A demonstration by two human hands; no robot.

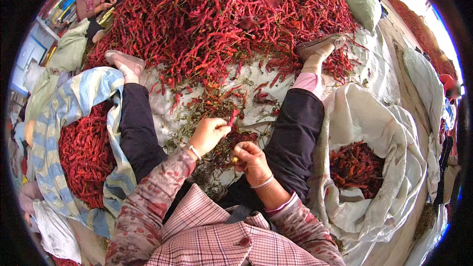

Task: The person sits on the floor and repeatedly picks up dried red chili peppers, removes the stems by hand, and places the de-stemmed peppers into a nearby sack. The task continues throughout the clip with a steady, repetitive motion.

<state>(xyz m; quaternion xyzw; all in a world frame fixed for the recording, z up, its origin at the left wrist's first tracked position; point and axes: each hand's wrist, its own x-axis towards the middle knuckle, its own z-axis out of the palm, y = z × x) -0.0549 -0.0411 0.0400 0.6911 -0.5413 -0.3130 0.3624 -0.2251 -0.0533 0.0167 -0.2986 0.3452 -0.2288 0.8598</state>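
Between my outstretched legs, my left hand (209,135) is closed in a pinch on a dried red chili pepper (233,116), which sticks up past the fingertips. Just to the right and a little nearer, my right hand (253,161) has its thumb and fingers pressed together. A tiny yellowish bit (235,159) shows at those fingertips, too small to name. Below both hands lie loose stems and scraps (209,113) mixed with a few red peppers. A large heap of dried red chilies (197,19) rises beyond my feet.
A blue-and-white striped sack (51,133) full of chilies stands open at my left. On my right, an open white sack (394,167) holds fewer chilies. A pale green stuffed sack (352,0) lies behind the heap. Another person (93,0) sits at the far left.
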